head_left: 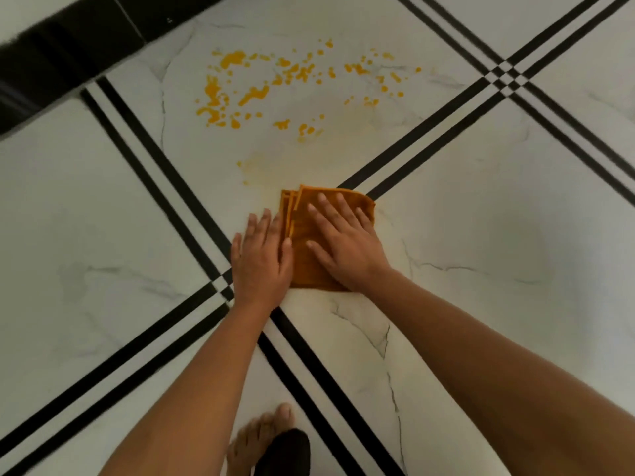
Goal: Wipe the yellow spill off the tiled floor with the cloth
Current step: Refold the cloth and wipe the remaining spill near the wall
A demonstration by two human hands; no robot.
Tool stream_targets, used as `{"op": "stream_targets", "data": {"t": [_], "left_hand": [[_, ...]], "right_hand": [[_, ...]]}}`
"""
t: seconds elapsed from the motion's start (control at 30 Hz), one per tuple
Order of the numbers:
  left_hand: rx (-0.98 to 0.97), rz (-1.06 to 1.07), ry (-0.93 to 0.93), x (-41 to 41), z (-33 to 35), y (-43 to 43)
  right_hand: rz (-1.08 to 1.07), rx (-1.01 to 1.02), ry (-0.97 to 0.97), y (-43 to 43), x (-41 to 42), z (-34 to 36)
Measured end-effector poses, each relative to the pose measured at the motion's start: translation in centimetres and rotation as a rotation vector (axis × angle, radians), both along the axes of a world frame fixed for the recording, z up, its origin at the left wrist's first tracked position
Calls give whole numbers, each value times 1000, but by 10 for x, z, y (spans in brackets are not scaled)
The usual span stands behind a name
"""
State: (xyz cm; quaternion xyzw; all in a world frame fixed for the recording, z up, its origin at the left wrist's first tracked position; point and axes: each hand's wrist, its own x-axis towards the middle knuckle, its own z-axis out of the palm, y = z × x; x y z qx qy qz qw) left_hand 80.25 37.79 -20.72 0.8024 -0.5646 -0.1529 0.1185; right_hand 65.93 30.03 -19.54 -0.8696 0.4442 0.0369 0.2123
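1. Pressing flat on the one cloth (304,231), the fingers (326,209) of my right hand (343,242) are straight and spread apart, all five showing, clamped on nothing.
2. My left hand (263,266) lies flat just beside it, its fingers straight and close together. It is mostly on the floor (481,235), with the thumb side touching the cloth's left edge.
3. The cloth is orange and folded into layers, and it lies on the floor under my right palm.
4. The yellow spill (254,92) lies beyond the cloth, well apart from it, in drops and blotches too many to count. One faint yellow smear (256,164) sits between them and the cloth.
5. Three double black stripes (165,173) cross the white tiles, meeting at two crossings. One black band (68,53) runs along the upper left.
6. One bare foot (261,438) shows at the bottom edge.
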Motion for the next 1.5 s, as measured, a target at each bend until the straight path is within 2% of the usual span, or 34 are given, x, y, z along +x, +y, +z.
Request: {"op": "stream_targets", "data": {"t": [0.13,0.3,0.37,0.47,0.67,0.8,0.87,0.97,1.13,1.2,1.3,1.43,1.5], "left_hand": [[113,86,-22,14,3,34],[207,-77,-93,19,4,65],[209,-59,-103,19,4,65],[214,-38,-113,17,0,44],[194,-27,-170,37,-7,0],[165,-14,-166,67,-8,-37],[152,-27,-143,87,-10,-59],[146,-38,-122,96,-9,-76],[111,-66,-55,106,-2,-116],[128,-62,-33,104,-1,-126],[125,-77,-26,98,-6,-137],[59,-112,-59,91,-11,-153],[37,-143,-97,88,-13,-161]], "right_hand": [[59,-25,136,13,21,-15],[133,-95,142,114,-47,-21],[72,-85,167,96,-44,-23],[-111,-56,127,57,2,-21],[9,-126,129,21,2,-26],[-308,-92,111,-37,43,-26],[-243,-105,123,-47,72,-26],[-87,-98,147,-45,69,-24],[-327,33,187,-81,91,-11],[-331,89,232,-91,101,-7],[-229,13,223,-101,86,-12],[-387,-19,197,-143,81,-19],[-297,-32,216,-159,78,-19]]}}
